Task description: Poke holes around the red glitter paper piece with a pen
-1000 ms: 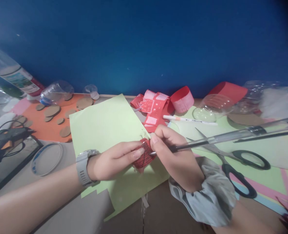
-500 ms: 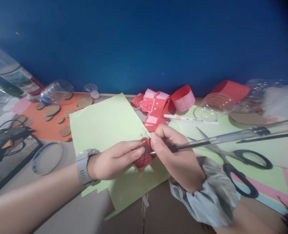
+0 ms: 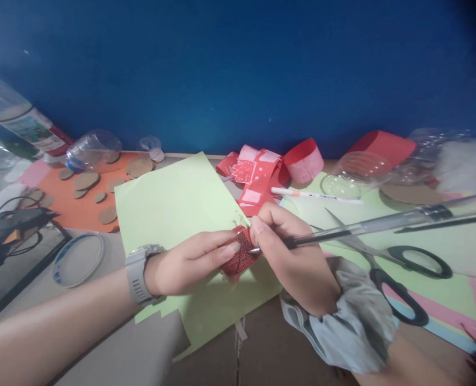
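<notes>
My left hand (image 3: 199, 260), with a grey watch at the wrist, is closed on a small red piece (image 3: 238, 260) covered in a dark crisscross pattern. Its thumb lies across the front of the piece. From the other side my right hand (image 3: 290, 246) holds a clear-barrelled black pen (image 3: 366, 229), whose tip touches or nearly touches the patterned face. The right thumb and forefinger are pinched together at the piece's upper right edge; what sits between them is hard to make out. Under both hands lies a light green paper sheet (image 3: 169, 201) with a stepped, cut lower edge.
Black-handled scissors (image 3: 366, 252) lie half open on papers at right. Behind are a white marker (image 3: 314, 196), red paper pieces (image 3: 257, 177) and a pink-red paper ring (image 3: 304, 161). Cardboard discs (image 3: 86, 181) rest on orange paper at left, near a tape roll (image 3: 79, 260) and plastic bottles (image 3: 95, 147).
Very little differs. My right hand and the pen sit a touch further right, along with a slight shift of the view. Both hands keep the same hold.
</notes>
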Demonstrator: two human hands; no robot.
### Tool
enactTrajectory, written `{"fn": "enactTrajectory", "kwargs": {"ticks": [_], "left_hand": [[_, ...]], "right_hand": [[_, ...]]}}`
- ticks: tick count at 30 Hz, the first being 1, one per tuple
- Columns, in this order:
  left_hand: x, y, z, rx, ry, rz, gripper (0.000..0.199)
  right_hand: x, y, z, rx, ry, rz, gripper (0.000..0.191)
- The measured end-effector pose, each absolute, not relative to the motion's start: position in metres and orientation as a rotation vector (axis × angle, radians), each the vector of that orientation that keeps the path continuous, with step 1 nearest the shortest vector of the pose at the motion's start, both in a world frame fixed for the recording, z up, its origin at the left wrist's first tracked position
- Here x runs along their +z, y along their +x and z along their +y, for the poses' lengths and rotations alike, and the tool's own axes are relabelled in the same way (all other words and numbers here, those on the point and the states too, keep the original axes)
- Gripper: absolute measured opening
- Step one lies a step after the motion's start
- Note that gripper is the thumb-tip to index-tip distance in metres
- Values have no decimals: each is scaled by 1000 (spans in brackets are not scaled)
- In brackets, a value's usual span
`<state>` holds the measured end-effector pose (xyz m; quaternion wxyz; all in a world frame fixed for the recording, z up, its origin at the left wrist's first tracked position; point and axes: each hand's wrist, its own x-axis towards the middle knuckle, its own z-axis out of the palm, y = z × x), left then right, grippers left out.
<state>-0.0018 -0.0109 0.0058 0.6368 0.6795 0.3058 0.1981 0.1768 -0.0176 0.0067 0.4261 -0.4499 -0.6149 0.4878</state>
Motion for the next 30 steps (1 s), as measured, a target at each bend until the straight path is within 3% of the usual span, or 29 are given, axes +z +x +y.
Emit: {"fn": "enactTrajectory", "kwargs": {"ticks": [13,30], "left_hand": [[7,-2,-10,435,1555,696,38],[0,-5,-13,497,1448,678,20]], "right_hand": [[7,179,-19,1243,-1118,-1532,28],[7,178,-17,1282,-1122,-1514,30]]}}
